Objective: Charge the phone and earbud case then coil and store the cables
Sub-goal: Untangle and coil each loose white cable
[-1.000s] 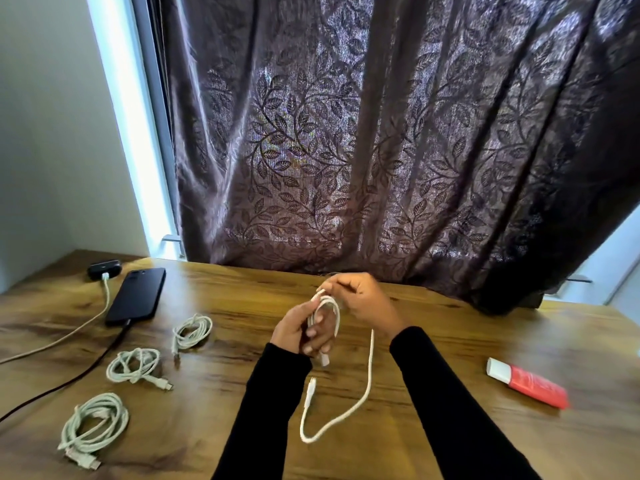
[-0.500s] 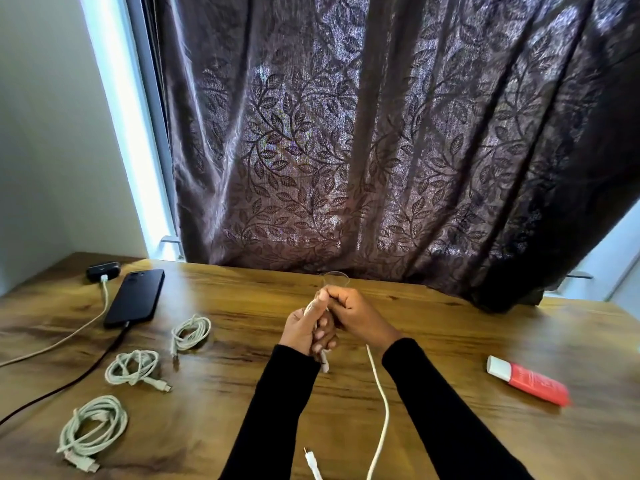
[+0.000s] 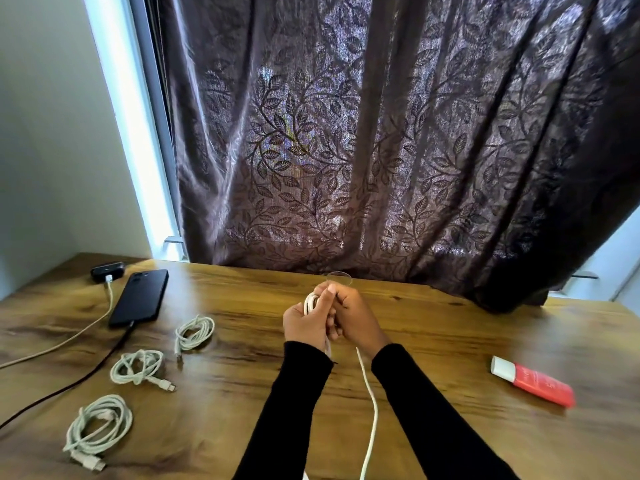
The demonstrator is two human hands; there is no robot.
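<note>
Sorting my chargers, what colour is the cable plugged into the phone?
Black cable into the phone, head view.

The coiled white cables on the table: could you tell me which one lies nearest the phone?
The smallest coil, farthest back of the three, just right of the phone. The middle coil and the large front coil lie farther toward the table's near edge.

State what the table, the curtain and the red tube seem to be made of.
Table: wood or wood-look laminate, semi-gloss; grain pattern with soft window glare.
Curtain: thin woven fabric, slight sheen; light shows through its leaf pattern.
Red tube: probably plastic, smooth, with a white cap.
</note>
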